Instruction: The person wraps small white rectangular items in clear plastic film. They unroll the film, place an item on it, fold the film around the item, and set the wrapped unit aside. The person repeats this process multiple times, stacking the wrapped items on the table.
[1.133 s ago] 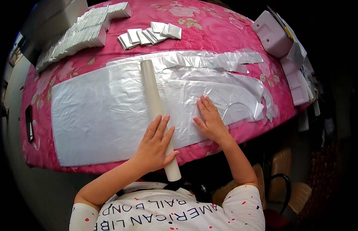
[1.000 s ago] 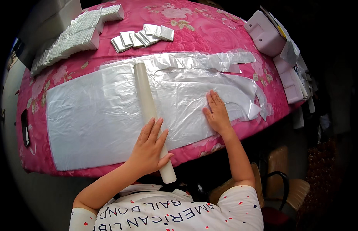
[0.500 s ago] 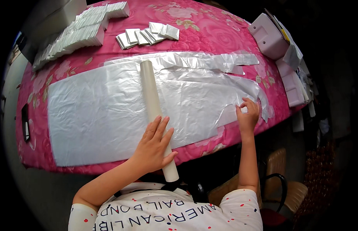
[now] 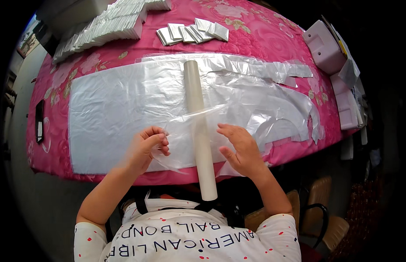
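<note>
A thin clear plastic sheet (image 4: 179, 124) is lifted at one edge, and my left hand (image 4: 146, 146) pinches it between thumb and fingers. The raised film crosses over a long pale tube (image 4: 193, 87), which lies across a stack of flat plastic sheets (image 4: 107, 87) and juts past the table's near edge. To the right of the tube, my right hand (image 4: 242, 150) hovers with thumb and fingers apart, holding nothing that I can make out. Whether its fingertips touch the film cannot be told.
Silvery folded packets (image 4: 194, 32) lie at the back of the pink floral tablecloth (image 4: 264, 32). Rows of white packets (image 4: 111, 28) stand far left. A phone-like dark object (image 4: 39, 122) rests at the left edge. Pale boxes (image 4: 325, 48) stand at the right, chairs (image 4: 318, 205) below.
My left hand has left the tube, moved left and taken the film's edge. My right hand has come left from the sheets' right end and opened. Film now spans the tube.
</note>
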Motion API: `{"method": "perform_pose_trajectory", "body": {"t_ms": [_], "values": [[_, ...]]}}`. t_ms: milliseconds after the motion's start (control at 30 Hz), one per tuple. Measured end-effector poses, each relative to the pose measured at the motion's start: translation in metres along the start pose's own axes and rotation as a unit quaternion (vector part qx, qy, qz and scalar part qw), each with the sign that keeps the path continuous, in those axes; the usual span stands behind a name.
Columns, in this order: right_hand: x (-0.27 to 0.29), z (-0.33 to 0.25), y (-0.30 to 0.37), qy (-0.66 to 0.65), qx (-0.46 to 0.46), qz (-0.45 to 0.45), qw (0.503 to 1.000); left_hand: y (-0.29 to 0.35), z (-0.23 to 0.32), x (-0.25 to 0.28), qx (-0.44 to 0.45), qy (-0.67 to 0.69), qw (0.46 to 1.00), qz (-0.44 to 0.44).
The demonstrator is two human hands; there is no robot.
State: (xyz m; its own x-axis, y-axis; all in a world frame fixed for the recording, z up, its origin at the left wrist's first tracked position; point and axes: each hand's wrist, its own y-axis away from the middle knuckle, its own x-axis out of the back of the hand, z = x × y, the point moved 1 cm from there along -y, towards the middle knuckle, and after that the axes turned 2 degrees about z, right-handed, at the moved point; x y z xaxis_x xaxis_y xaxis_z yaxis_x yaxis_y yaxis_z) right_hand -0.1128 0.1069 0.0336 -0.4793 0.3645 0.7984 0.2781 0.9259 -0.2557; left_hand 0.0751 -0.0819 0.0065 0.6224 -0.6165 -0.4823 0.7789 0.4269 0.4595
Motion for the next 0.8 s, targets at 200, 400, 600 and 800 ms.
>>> {"method": "perform_pose_trajectory", "body": {"t_ms": [200, 400, 600, 800], "values": [[0.063, 0.098, 0.030, 0.094, -0.292, 0.059, 0.950, 0.022, 0.034, 0.087, 0.040, -0.035, 0.997, 0.048], [0.115, 0.124, 0.050, 0.228, -0.353, 0.306, 0.854, 0.044, 0.066, 0.142, 0.038, -0.053, 0.987, 0.144], [-0.013, -0.037, 0.044, -0.037, -0.263, 0.020, 0.964, 0.069, 0.076, 0.172, 0.050, -0.158, 0.966, 0.198], [-0.044, -0.074, 0.046, -0.072, -0.315, -0.174, 0.930, 0.073, 0.110, 0.165, -0.242, -0.498, 0.770, 0.318]]}}
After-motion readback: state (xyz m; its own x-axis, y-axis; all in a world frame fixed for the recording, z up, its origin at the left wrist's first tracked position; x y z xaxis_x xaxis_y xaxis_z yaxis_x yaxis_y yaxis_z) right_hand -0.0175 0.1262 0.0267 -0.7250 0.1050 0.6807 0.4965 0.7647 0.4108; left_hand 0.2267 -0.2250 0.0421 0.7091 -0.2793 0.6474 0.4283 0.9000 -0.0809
